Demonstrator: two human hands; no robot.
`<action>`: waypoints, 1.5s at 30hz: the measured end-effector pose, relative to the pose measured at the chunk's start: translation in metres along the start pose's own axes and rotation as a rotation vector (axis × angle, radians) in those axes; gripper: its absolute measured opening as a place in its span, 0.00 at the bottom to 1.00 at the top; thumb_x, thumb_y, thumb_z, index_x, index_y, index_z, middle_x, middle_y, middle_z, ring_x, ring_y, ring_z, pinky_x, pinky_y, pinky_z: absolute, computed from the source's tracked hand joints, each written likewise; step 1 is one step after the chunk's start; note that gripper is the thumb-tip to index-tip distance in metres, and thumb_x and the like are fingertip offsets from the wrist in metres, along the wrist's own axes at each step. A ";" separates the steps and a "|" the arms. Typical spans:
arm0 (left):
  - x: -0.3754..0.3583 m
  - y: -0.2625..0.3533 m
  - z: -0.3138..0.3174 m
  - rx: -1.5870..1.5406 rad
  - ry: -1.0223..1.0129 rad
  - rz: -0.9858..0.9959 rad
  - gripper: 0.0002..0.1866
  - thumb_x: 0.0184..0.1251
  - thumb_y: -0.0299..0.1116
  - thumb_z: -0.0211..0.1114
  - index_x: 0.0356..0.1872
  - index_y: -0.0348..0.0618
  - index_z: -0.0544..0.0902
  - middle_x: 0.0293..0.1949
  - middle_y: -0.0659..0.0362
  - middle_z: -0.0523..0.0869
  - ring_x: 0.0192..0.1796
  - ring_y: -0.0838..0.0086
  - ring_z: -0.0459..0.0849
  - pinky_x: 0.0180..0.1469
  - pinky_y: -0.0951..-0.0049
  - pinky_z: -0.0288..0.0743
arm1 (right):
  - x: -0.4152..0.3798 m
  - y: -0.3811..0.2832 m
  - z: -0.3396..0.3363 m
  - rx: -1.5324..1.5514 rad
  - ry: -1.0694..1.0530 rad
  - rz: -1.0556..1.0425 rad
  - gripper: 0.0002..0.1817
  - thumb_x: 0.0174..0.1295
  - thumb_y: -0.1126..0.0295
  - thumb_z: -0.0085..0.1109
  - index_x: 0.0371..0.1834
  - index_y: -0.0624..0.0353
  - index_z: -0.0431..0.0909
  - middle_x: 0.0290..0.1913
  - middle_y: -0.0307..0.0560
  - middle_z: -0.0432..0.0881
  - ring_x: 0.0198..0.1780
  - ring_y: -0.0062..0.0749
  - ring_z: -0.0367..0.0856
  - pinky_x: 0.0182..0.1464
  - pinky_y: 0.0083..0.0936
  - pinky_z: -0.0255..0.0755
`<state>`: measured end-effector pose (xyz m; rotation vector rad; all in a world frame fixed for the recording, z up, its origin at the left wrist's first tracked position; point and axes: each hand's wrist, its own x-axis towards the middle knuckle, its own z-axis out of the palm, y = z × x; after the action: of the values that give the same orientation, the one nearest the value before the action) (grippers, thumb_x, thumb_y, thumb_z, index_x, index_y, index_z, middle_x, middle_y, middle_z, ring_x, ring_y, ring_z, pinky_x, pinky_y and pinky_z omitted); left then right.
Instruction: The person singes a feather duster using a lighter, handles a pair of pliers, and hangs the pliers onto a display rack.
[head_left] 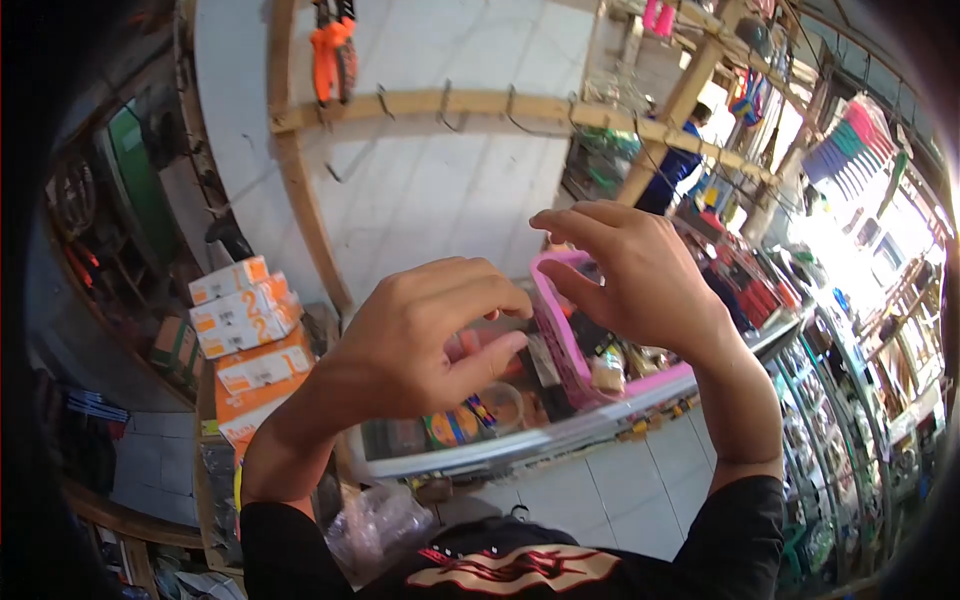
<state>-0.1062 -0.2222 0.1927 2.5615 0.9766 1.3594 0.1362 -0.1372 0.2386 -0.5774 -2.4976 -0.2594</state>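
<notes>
Pink plastic basket (560, 340), light, stiff, likely slippery, raised over glass counter (520, 450); right hand (640, 280) grasping its rim, the best hold; left hand (430, 340) pinched beside it, contents unclear

both arms are raised in front of the chest, bent at the elbows, with black sleeves pushed back to just below the elbows and bare forearms rising toward the middle of the view. the left hand (425, 335) shows its back to the camera, knuckles up, fingers curled inward and the thumb pressed toward the fingertips in a pinch. the right hand (630, 275) sits slightly higher and just beside it, wrist bent, fingers arched forward and down with the thumb underneath, also pinched. the two hands are near each other but apart.
</notes>
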 end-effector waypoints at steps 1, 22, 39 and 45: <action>-0.001 -0.009 0.019 -0.018 -0.037 -0.019 0.09 0.65 0.24 0.72 0.45 0.38 0.88 0.41 0.55 0.91 0.39 0.66 0.89 0.43 0.67 0.82 | -0.015 0.008 0.003 0.003 -0.046 0.027 0.19 0.70 0.64 0.70 0.60 0.60 0.85 0.47 0.54 0.90 0.50 0.56 0.89 0.51 0.50 0.82; 0.008 -0.063 0.297 0.402 0.031 -0.504 0.37 0.74 0.39 0.72 0.80 0.35 0.72 0.72 0.41 0.80 0.72 0.46 0.76 0.76 0.49 0.72 | -0.212 0.152 0.123 0.477 0.020 0.107 0.37 0.65 0.72 0.68 0.79 0.62 0.71 0.68 0.61 0.78 0.69 0.62 0.78 0.71 0.49 0.74; -0.002 -0.040 0.303 0.196 0.444 -0.525 0.19 0.81 0.28 0.66 0.69 0.38 0.86 0.56 0.45 0.92 0.60 0.49 0.88 0.64 0.55 0.80 | -0.214 0.135 0.118 0.473 0.027 0.148 0.40 0.65 0.70 0.71 0.81 0.67 0.68 0.73 0.64 0.75 0.71 0.63 0.75 0.74 0.48 0.72; -0.008 -0.019 0.280 0.117 0.558 -0.398 0.17 0.84 0.30 0.65 0.67 0.37 0.87 0.54 0.44 0.93 0.57 0.53 0.90 0.61 0.59 0.82 | -0.198 0.118 0.115 0.432 0.092 0.197 0.43 0.65 0.70 0.71 0.85 0.64 0.64 0.73 0.68 0.75 0.73 0.66 0.74 0.76 0.51 0.70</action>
<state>0.0963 -0.1514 0.0119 1.9141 1.5789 1.9597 0.2834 -0.0661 0.0396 -0.6048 -2.2874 0.3147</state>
